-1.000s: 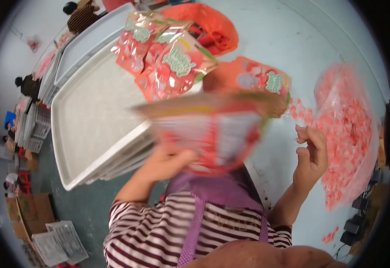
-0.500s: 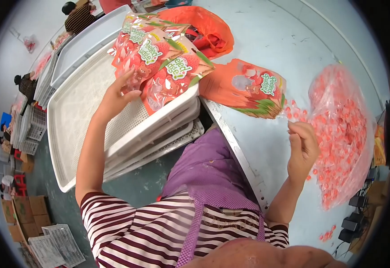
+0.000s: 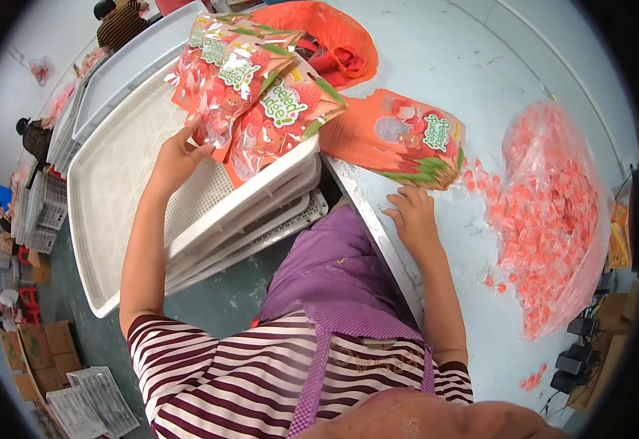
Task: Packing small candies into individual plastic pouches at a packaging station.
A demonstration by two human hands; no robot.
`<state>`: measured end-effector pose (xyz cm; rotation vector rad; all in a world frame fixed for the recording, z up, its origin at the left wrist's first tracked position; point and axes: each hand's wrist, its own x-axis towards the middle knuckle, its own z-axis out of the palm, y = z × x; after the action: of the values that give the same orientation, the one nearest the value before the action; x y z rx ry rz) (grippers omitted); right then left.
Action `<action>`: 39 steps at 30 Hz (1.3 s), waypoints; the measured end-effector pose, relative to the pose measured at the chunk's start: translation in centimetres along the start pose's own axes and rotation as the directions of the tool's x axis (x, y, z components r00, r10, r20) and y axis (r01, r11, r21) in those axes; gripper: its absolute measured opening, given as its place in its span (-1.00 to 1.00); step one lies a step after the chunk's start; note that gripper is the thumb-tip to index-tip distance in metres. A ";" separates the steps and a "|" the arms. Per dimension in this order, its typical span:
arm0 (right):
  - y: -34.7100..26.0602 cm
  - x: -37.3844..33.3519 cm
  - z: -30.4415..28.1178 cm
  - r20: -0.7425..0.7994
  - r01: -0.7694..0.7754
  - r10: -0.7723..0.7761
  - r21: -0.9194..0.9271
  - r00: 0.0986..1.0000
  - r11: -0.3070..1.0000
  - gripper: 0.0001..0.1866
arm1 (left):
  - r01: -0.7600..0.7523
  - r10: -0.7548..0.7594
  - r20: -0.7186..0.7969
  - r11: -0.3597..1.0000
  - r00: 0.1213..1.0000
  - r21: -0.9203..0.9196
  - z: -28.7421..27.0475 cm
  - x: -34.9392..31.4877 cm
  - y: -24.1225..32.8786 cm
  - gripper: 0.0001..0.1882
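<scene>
On the tray (image 3: 114, 219), left: filled pouches (image 3: 279, 110), your left hand (image 3: 173, 162) at their near edge, thumb and fingers parted. On the table (image 3: 473, 73), right: flat pouches (image 3: 405, 132); your right hand (image 3: 416, 218) just nearer, fingers loosely spread.

Shiny red pouches (image 3: 242, 95) overlap on wht tray (image 3: 140, 186).

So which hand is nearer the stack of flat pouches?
Right. The right hand is close beside the flat pouches; the left hand is farther left, at the filled bags.
</scene>
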<state>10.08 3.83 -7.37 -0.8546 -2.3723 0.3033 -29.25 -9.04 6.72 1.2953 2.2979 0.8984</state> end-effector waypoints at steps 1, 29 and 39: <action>0.0 0.0 0.0 0.008 -0.006 0.006 0.003 1.000 1.000 -0.73 | 0.004 -0.004 0.003 1.000 1.000 -0.002 -0.1 -0.1 0.1 -0.29; 4.7 0.1 -1.5 -0.213 -0.314 0.784 0.831 0.583 0.459 -0.84 | -0.804 0.780 0.357 0.583 0.513 -0.116 17.6 -5.1 13.2 -0.28; 4.6 0.3 -1.9 -0.205 -0.259 0.872 0.902 0.445 0.345 -0.71 | -0.786 0.719 0.324 0.526 0.615 0.324 28.5 1.8 10.4 -0.34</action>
<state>13.36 7.55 -7.55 -1.1310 -0.8654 1.0536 -7.23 6.51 -7.20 2.5936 1.8074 0.4362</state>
